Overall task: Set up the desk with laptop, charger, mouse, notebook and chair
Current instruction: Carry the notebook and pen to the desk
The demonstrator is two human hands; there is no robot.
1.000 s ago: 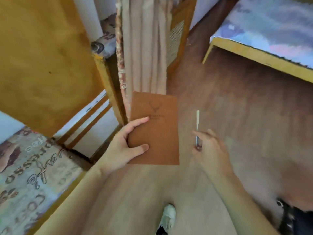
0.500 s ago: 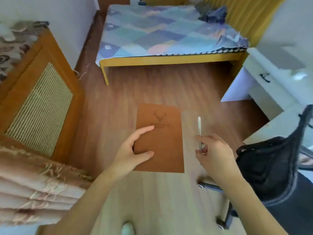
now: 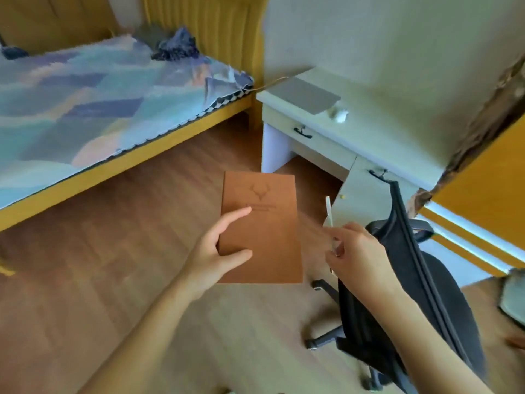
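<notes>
The left hand [image 3: 211, 253] holds a brown notebook [image 3: 261, 226] up in the air over the wood floor [image 3: 113, 251]. The thumb is on the front cover, which has a small deer head on it. The right hand [image 3: 359, 253] pinches a thin white pen [image 3: 329, 208] that points up. A black office chair [image 3: 412, 280] stands just beside the right hand, near the white desk [image 3: 377, 132]. On the desk lies a closed grey laptop [image 3: 305, 95], with a white mouse [image 3: 340, 115] just beside it. A thin cable [image 3: 270, 83] runs from the laptop toward the bed [image 3: 85, 89].
</notes>
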